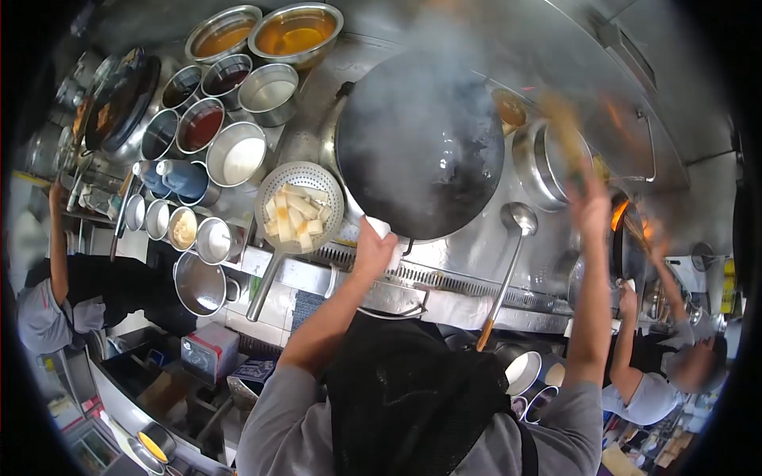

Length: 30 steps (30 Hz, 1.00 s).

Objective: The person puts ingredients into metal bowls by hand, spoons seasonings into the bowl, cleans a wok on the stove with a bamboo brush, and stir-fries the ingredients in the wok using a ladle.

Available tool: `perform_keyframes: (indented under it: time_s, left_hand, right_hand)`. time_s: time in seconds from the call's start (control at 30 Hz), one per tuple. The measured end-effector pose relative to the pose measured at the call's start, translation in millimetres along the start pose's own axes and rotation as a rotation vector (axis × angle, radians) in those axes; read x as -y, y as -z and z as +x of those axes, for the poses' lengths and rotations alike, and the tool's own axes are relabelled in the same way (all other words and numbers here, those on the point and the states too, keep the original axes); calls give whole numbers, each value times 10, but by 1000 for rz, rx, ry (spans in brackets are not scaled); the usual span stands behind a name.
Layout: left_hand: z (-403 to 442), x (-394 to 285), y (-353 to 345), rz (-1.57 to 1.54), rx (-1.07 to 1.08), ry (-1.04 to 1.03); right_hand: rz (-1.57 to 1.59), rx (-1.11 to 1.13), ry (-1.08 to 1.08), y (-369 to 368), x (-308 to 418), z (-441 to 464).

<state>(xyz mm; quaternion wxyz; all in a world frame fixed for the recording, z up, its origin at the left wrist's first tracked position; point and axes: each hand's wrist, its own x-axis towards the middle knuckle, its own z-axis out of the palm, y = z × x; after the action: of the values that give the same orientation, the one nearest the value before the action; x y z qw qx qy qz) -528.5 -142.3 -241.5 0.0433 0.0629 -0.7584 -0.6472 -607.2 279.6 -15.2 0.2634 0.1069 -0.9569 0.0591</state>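
Observation:
My left hand (pixel 375 252) is closed around a folded white cloth (pixel 379 227) at the near edge of a large black wok (pixel 444 194). Steam rises from the wok, whose dark inside looks wet. My right hand (pixel 590 208), raised to the right of the wok and blurred, grips what looks like a bamboo wok brush (pixel 565 131); its tan end points up and away. Left of the wok, a perforated strainer (pixel 336 189) holds pale cut strips (pixel 298 216). A ladle (pixel 519 220) with a wooden handle end lies to the right.
Metal bowls of orange liquid (pixel 295 32) and several sauce pots (pixel 238 156) stand at the left. A metal pot (pixel 533 163) sits right of the wok. Co-workers (pixel 54 305) are at far left and, beside flames (pixel 621 213), at far right (pixel 647 393).

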Motion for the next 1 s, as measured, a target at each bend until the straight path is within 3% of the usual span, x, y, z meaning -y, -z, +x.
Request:
perform_keyframes:
  time_s: [0.03,0.07,0.1,0.17,0.23,0.3,0.4,0.43,0.5,0.57,0.6,0.63,0.67,0.7,0.8,0.87,0.9,0.93,0.97,1.0]
  left_hand:
    - [82,68,46,-32,48,169]
    - [179,153,94,-64,93,334]
    - [263,361,104,-20,110,424]
    - [268,271,151,-42,108,389]
    - [231,-44,222,-136,130,377]
    - [131,256,67,-146,51,415]
    - [180,266,80,-153,13,484]
    - [227,254,114,-155,81,512]
    - [240,448,123,-118,191,529]
    - [286,434,170,-73,182,489]
    - [266,405,196,-114,234,552]
    - [244,393,216,-151,285,618]
    - [214,376,240,-153,298,620]
    - [244,378,246,-233,303,665]
    - [81,842,181,-297,171,691]
    - [4,841,450,-376,144,682]
    - [-18,790,600,-427,148,670]
    - [-40,742,750,-477,152,658]
    - [-95,640,900,-555,148,702]
    - [-178,566,1006,-635,142,750]
  right_hand:
    - [-6,-179,117,333,86,513]
    - [191,-344,65,458,194,861]
    - [87,-467,0,645,379,1169]
    - [-6,-585,-61,527,726,1531]
    - [93,-866,-257,175,978,1744]
    - [131,-938,-129,-641,1148,1728]
    - [577,-533,-434,-2266,1841,1114]
    - [424,-131,-507,-2922,1867,744]
    - [878,692,-602,-2494,2467,453]
    - [906,903,-456,-2394,2401,383]
    - [903,1013,-582,-2185,2182,501]
    - [638,873,-498,-2246,1991,510]
    - [630,871,-511,-2284,1947,327]
    - [624,918,-384,-2229,1998,192]
    - [796,1302,-315,-1669,1828,132]
    - [463,1142,-205,-1754,669,64]
    - [273,852,-79,-1989,147,-126]
    - [269,843,-86,-1989,356,-65]
    - [198,722,-439,-2019,874,19]
    - [204,588,-442,-2114,1272,-36]
